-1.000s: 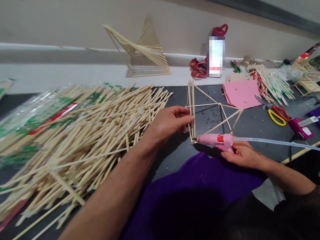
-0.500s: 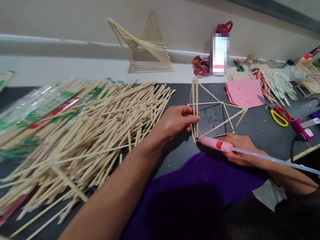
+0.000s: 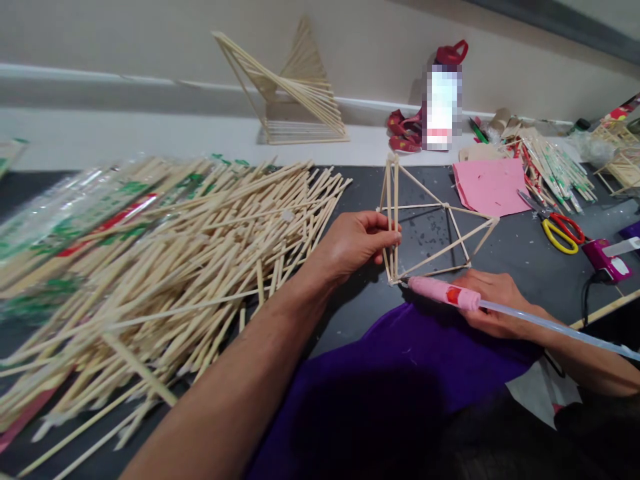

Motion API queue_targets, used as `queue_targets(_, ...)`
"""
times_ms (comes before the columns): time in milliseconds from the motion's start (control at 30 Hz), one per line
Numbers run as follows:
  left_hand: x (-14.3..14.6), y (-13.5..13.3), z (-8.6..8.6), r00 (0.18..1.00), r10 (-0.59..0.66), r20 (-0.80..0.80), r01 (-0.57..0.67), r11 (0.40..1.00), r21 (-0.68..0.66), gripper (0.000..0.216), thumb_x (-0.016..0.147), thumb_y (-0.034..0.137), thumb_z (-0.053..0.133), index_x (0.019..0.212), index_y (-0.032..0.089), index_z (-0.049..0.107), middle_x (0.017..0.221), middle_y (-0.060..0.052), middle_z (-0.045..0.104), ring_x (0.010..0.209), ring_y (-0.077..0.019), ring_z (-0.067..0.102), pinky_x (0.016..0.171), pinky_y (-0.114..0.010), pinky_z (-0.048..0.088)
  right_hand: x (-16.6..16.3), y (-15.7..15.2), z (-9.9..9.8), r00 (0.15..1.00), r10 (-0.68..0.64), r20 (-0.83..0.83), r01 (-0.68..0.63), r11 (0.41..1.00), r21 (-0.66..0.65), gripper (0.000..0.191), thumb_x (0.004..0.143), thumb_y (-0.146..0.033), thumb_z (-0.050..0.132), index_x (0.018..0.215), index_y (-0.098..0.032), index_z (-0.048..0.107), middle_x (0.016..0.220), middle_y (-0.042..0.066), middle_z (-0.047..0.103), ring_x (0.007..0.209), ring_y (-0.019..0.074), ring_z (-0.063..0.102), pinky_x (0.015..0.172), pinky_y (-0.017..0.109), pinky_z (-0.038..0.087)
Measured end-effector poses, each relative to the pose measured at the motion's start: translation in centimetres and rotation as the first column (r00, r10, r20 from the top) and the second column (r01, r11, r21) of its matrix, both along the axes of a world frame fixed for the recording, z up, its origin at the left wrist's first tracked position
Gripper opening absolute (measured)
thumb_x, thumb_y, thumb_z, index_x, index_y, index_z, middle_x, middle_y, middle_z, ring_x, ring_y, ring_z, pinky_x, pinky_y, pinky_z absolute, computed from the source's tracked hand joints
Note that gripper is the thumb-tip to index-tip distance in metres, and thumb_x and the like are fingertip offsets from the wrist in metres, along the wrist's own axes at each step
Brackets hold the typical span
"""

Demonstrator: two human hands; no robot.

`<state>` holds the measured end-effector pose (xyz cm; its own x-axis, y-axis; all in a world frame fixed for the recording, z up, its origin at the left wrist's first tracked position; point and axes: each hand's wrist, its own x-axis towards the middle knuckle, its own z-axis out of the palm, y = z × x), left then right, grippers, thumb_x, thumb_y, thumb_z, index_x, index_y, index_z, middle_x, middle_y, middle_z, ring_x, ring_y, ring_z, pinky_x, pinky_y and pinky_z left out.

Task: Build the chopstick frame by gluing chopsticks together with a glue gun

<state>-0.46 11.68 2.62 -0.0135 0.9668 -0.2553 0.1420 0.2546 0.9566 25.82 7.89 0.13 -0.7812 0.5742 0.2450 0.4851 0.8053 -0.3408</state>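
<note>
A small frame of wooden sticks (image 3: pixel 434 254) stands on the dark table, joined at its corners. My left hand (image 3: pixel 361 239) pinches its upright sticks on the left side between thumb and fingers. My right hand (image 3: pixel 493 303) is closed around a pink hot glue gun (image 3: pixel 443 293), its fingers partly hidden behind the gun. A clear glue stick (image 3: pixel 545 323) runs out of the gun's back end. The gun's tip points at the frame's lower left corner, just to the right of it; whether they touch I cannot tell.
Loose wooden sticks (image 3: pixel 220 267) heap on the left beside plastic-wrapped packs (image 3: pixel 100 207). A twisted stick model (image 3: pixel 305 110) leans at the wall. Behind the frame stands a phone (image 3: pixel 442 110). Pink paper (image 3: pixel 493 187), scissors (image 3: pixel 557 230) and a purple power adapter (image 3: pixel 607 260) lie right.
My right hand has drawn the glue gun slightly right and down, its tip backing off the corner. My left hand keeps its pinch on the sticks.
</note>
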Motion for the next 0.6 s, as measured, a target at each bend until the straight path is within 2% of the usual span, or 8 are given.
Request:
queue_targets(200,-0.1,-0.1,-0.1,1.0,0.003,0.012,-0.003,1.0,-0.007,0.008,0.064,0.018,0.072,0.071,0.015,0.068,0.063,0.0,0.062,0.04,-0.0051,0.043,0.041,-0.022,0.036,-1.3,0.0,-0.4,0.997,0.052,-0.049,-0.051,0.998,0.033,0.023,0.092,-0.022,0.045,0.107,-0.016,0.061,0.083,0.004,0.067,0.07,0.0134,0.06,0.063,0.024,0.043)
queue_targets(400,0.0,-0.1,-0.1,1.0,-0.005,0.001,0.005,1.0,-0.004,0.007,0.066,0.019,0.071,0.071,0.016,0.068,0.064,0.0,0.063,0.04,-0.0054,0.043,0.04,-0.022,0.036,-1.0,-0.1,-0.8,1.0,0.004,-0.003,-0.004,1.0,0.027,0.022,0.089,-0.019,0.046,0.105,-0.016,0.061,0.084,0.003,0.066,0.07,0.0138,0.059,0.063,0.025,0.043)
queue_targets(600,0.0,-0.1,-0.1,1.0,-0.009,-0.029,0.009,1.0,0.008,0.009,0.066,0.021,0.072,0.072,0.017,0.068,0.064,0.0,0.062,0.04,-0.0065,0.043,0.041,-0.023,0.037,-0.9,-0.2,-0.5,0.999,0.004,-0.042,-0.003,1.0,0.028,0.023,0.088,-0.019,0.047,0.108,-0.017,0.06,0.085,0.004,0.067,0.072,0.0136,0.06,0.064,0.025,0.043)
